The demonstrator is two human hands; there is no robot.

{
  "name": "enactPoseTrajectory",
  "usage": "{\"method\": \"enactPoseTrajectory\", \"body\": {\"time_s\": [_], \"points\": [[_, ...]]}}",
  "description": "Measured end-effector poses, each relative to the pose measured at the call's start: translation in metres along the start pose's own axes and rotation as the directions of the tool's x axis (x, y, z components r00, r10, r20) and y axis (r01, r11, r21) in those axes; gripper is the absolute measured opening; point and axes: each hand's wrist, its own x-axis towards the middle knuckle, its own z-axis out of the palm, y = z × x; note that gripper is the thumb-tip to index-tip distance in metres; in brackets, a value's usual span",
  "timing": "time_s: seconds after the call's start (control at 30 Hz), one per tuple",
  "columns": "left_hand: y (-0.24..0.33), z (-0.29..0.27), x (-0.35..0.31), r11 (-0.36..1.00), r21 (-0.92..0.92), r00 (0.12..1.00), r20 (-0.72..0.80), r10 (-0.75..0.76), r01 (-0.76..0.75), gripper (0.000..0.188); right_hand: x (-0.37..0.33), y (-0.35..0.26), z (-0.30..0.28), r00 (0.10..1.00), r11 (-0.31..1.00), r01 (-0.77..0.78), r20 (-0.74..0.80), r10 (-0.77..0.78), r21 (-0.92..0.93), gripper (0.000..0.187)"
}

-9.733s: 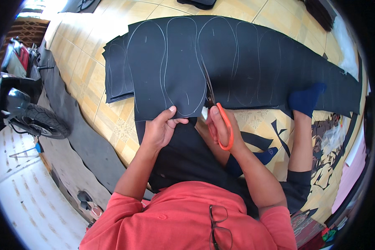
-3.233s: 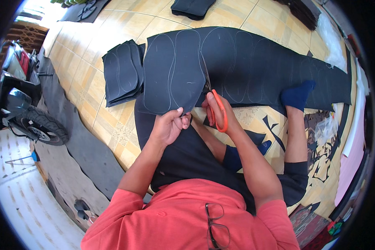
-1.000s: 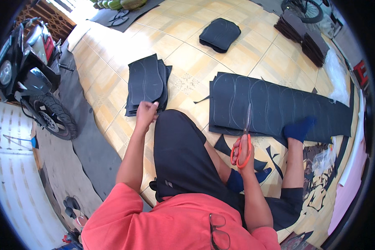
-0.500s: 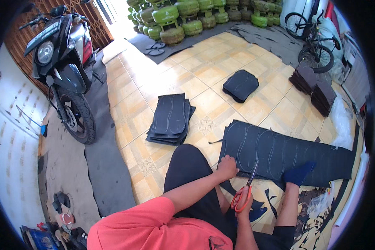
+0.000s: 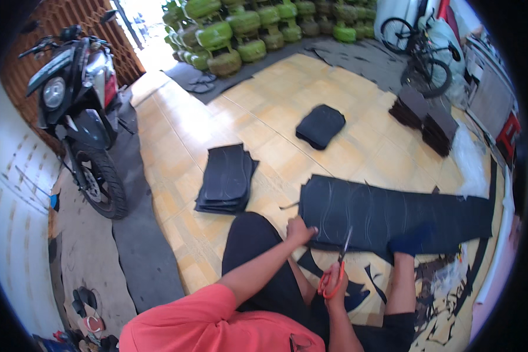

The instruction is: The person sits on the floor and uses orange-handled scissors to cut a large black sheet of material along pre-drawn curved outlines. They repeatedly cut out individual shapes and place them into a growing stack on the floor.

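Observation:
A long black sheet (image 5: 381, 211) with pale wavy outlines lies on the floor before me, apparently several layers thick at its left end. At its near left corner, my left hand (image 5: 301, 232) grips the edge with the thumb on top. My right hand (image 5: 333, 280) is closed round the orange handles of a pair of scissors (image 5: 345, 246). The blades point away from me, over the sheet's near edge; whether they are cutting I cannot tell. My foot in a dark sock (image 5: 409, 240) rests on the sheet.
Two stacks of cut black pieces, one nearer (image 5: 226, 179) and one farther (image 5: 320, 126), lie on the tiles. Dark brown pieces (image 5: 423, 120) are piled at right. Black offcuts (image 5: 372, 281) lie near my leg. A motorbike (image 5: 82, 123), green gas cylinders (image 5: 217, 35) and a bicycle (image 5: 425, 58) surround the floor.
The whole view has shifted and tilted slightly. My left hand has moved a little left along the sheet's corner. The scissors stay in my right hand by the near edge.

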Motion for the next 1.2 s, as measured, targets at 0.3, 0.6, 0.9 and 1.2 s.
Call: {"method": "enactPoseTrajectory", "body": {"time_s": [0.3,0.6,0.9,1.2], "points": [[-0.017,0.022,-0.006,0.982,0.024,0.969,-0.160,0.188,-0.187,0.064,-0.002,-0.003,-0.006,0.999,0.996,-0.019,-0.046,0.015,-0.085,0.052],[-0.008,-0.002,-0.011,0.942,0.277,0.982,0.036,0.188,-0.190,0.057,0.000,-0.004,-0.005,0.996,0.995,-0.051,-0.075,0.045,-0.080,0.049],[-0.019,0.003,0.013,0.905,-0.425,0.983,0.167,0.075,0.003,0.048,0.004,0.002,-0.009,0.996,0.995,-0.061,-0.072,0.055,-0.083,0.050],[0.018,0.021,-0.022,0.447,-0.830,0.810,0.495,0.316,0.333,0.082,0.009,0.013,-0.015,0.986,0.992,-0.100,-0.138,0.088,-0.077,0.052]]}}
